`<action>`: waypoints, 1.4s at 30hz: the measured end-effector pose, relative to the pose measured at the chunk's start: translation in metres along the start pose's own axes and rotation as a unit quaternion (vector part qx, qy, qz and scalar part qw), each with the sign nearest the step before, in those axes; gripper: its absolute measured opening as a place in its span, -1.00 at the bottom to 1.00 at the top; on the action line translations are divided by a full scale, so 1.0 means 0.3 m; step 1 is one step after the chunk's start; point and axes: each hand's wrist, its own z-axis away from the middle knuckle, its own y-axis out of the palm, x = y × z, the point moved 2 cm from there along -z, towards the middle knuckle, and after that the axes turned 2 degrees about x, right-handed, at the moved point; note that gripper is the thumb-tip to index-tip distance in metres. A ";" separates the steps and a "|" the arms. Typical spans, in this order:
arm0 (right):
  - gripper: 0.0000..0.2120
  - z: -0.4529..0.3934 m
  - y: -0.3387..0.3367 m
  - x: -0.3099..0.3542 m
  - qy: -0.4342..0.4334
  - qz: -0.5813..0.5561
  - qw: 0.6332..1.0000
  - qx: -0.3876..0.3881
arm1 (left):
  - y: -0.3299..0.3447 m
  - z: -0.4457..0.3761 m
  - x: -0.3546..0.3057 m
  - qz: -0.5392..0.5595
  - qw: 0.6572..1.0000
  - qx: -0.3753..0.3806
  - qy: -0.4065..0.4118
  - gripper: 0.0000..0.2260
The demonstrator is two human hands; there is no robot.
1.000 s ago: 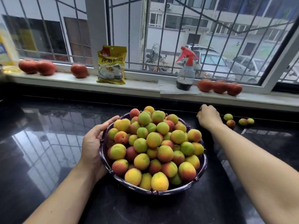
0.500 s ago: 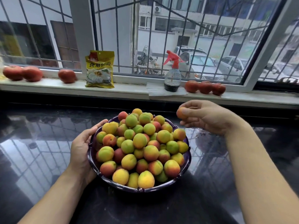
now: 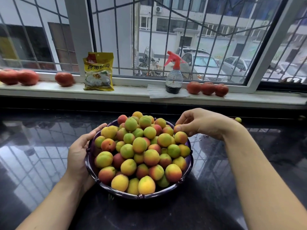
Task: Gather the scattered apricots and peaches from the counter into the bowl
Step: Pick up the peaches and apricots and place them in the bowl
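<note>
While the right hand (image 3: 201, 124) pinched one small apricot (image 3: 177, 127) with thumb and fingertips at the far right edge of the pile, the left hand (image 3: 81, 151) lay with its fingers nearly straight against the left wall of the purple bowl (image 3: 188, 171), holding it steady. That bowl sat near the middle of the counter (image 3: 41, 155) and was heaped very high with fruit. One loose apricot (image 3: 238, 120) lay far off on the right. These little fruits looked light, round and a bit soft, so they could bruise or roll off the full pile. A gentle pinch around the middle seemed best. It was a black, shiny counter, so fruit might roll easily. Behind it were a window sill (image 3: 126, 93) with red tomatoes (image 3: 207, 88), a yellow packet (image 3: 98, 71) and a spray bottle (image 3: 174, 75).
</note>
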 end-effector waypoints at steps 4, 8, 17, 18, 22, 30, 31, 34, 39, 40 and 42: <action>-0.75 0.003 -0.002 -0.007 -0.002 -0.015 1.000 0.020 | -0.003 -0.001 0.002 0.004 1.000 -0.001 -0.002 -0.60; -0.66 0.011 -0.030 -0.036 0.006 -0.105 0.994 0.033 | -0.001 0.000 0.002 0.004 1.000 0.003 -0.001 -0.60; -0.71 0.005 -0.160 -0.465 0.220 -0.022 0.827 -0.518 | -0.002 -0.003 0.003 0.001 1.000 0.001 0.001 -0.60; -0.66 -0.002 -0.144 -0.489 0.239 0.003 0.833 -0.499 | -0.002 -0.003 0.002 0.000 1.000 0.000 0.002 -0.60; -0.44 -0.061 -0.108 -0.470 0.216 0.107 0.883 -0.402 | -0.003 -0.004 0.001 0.002 1.000 -0.006 0.004 -0.60; -0.57 -0.087 -0.100 -0.479 0.223 0.188 0.871 -0.395 | -0.008 -0.010 0.003 0.005 1.000 -0.010 0.004 -0.61; -0.59 -0.085 -0.097 -0.477 0.231 0.185 0.868 -0.400 | -0.007 -0.009 0.003 0.004 1.000 -0.010 0.005 -0.61; -0.66 -0.085 -0.095 -0.476 0.253 0.186 0.866 -0.390 | -0.004 -0.007 0.004 0.005 1.000 -0.009 0.000 -0.62; -0.78 -0.089 -0.103 -0.458 0.201 0.180 0.880 -0.390 | -0.006 -0.008 0.003 0.007 1.000 -0.006 0.003 -0.61; -0.78 -0.094 -0.112 -0.430 0.169 0.150 0.889 -0.398 | -0.006 -0.007 0.002 0.007 1.000 -0.004 0.002 -0.61; -0.79 -0.097 -0.133 -0.327 0.088 0.056 0.917 -0.386 | -0.003 -0.005 0.000 0.008 1.000 0.000 -0.001 -0.61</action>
